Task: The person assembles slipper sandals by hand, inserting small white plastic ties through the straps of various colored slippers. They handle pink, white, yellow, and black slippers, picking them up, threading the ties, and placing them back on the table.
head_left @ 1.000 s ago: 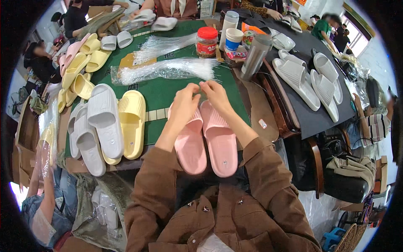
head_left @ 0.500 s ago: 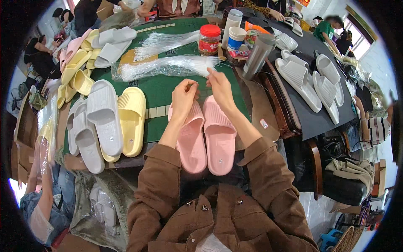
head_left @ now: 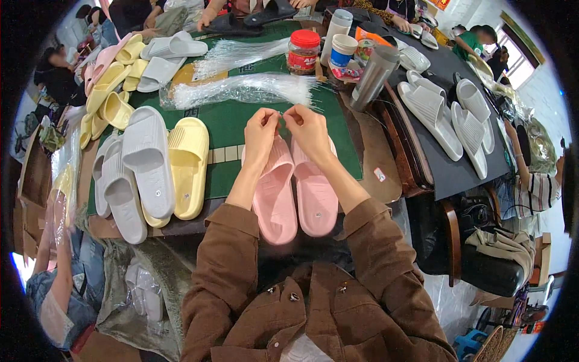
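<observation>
A pair of pink slide slippers lies side by side at the near table edge, the left slipper (head_left: 274,208) and the right slipper (head_left: 317,205) with toes pointing away. Above their straps my left hand (head_left: 261,134) and my right hand (head_left: 309,131) meet, fingertips pinched close together. Whatever is between the fingertips is too thin and small to make out. Just beyond the hands lies a bundle of thin white plastic strands (head_left: 241,92) in clear wrapping. A second bundle of strands (head_left: 244,55) sits farther back on the green mat (head_left: 226,120).
Grey slippers (head_left: 146,157) and a yellow slipper (head_left: 189,172) stand at my left, with more piled behind. A red-lidded jar (head_left: 303,54), a paper cup (head_left: 342,49) and a steel flask (head_left: 375,75) stand back right. Grey slippers (head_left: 429,117) lie on the black table; people work around.
My right hand has come back from the strand bundle's end to meet my left fingertips. At the far edge, black slippers have come into view by another person's hands. Grey slippers far left have shifted.
</observation>
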`<control>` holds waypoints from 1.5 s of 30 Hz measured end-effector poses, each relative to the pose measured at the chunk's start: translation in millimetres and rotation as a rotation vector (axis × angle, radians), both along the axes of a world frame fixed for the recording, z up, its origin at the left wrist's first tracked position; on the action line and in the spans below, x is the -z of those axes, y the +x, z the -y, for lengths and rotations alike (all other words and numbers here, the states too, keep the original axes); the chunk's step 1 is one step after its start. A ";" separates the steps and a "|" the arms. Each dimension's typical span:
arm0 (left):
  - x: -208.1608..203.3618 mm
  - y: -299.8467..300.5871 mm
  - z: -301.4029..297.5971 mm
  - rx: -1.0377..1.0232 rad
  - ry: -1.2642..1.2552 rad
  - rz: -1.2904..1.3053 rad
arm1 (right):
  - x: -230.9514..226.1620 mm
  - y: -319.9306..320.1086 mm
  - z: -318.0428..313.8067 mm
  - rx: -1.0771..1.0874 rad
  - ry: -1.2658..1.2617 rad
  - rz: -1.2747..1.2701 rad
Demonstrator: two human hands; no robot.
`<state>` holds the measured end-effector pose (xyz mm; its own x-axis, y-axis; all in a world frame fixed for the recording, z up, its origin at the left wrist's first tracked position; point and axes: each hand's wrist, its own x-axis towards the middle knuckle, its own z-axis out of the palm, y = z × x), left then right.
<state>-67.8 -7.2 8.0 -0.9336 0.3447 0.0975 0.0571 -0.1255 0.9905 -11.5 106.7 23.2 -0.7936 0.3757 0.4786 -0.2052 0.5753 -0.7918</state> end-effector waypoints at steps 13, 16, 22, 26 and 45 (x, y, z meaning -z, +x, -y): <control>7.9 -2.8 1.2 0.043 -0.038 -0.061 | 7.6 1.5 1.1 0.039 -0.045 0.002; 5.8 -1.4 -0.9 0.043 -0.047 -0.063 | 7.7 2.6 -0.4 0.038 -0.033 0.040; 7.0 -0.2 -0.5 -0.011 -0.084 -0.150 | 8.9 2.8 1.7 0.065 -0.018 0.019; 1.8 4.5 -2.4 -0.051 -0.137 -0.239 | 11.9 2.0 -1.3 0.088 0.021 0.019; 10.2 -2.0 -0.6 0.010 -0.081 -0.159 | 13.1 1.9 0.6 0.055 0.010 -0.001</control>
<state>-69.8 -6.6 -2.2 -0.9050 0.3668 0.2154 0.2131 -0.0473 0.9759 -9.6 106.0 10.1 -0.7717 0.4138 0.4830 -0.1737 0.5935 -0.7859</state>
